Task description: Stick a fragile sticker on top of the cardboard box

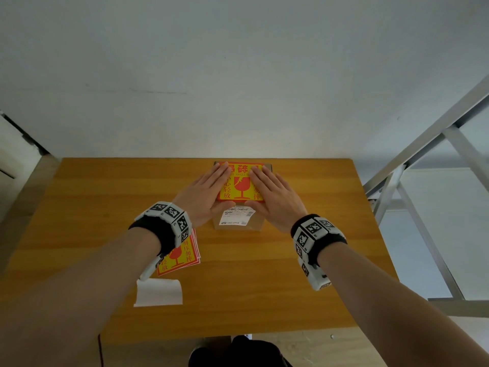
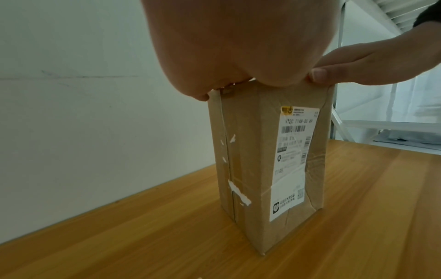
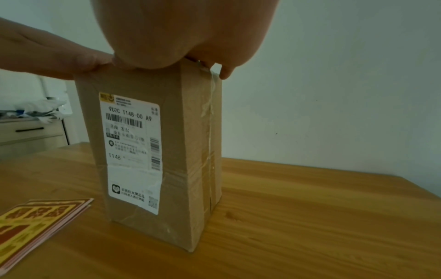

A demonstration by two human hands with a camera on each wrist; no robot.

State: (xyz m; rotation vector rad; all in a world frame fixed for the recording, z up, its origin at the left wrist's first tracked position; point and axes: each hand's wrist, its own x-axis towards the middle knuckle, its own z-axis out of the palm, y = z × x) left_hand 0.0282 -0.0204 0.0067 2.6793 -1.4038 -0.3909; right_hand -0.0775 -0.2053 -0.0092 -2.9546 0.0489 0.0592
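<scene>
A tall brown cardboard box (image 1: 258,222) (image 2: 257,160) (image 3: 186,151) stands upright near the table's far edge, a white shipping label (image 3: 132,151) on its near side. A yellow and red fragile sticker (image 1: 240,188) lies on its top face. My left hand (image 1: 209,192) lies flat on the sticker's left part and my right hand (image 1: 270,193) on its right part, fingers straight and pointing away from me. Both thumbs lie along the box's near top edge. In the wrist views my palms (image 2: 238,47) (image 3: 186,34) hide the box top.
A stack of spare fragile stickers (image 1: 182,256) (image 3: 35,222) lies on the wooden table (image 1: 291,274) under my left wrist. A white backing sheet (image 1: 158,292) lies nearer me. A metal frame (image 1: 423,181) stands off the table's right side, and a white wall runs behind.
</scene>
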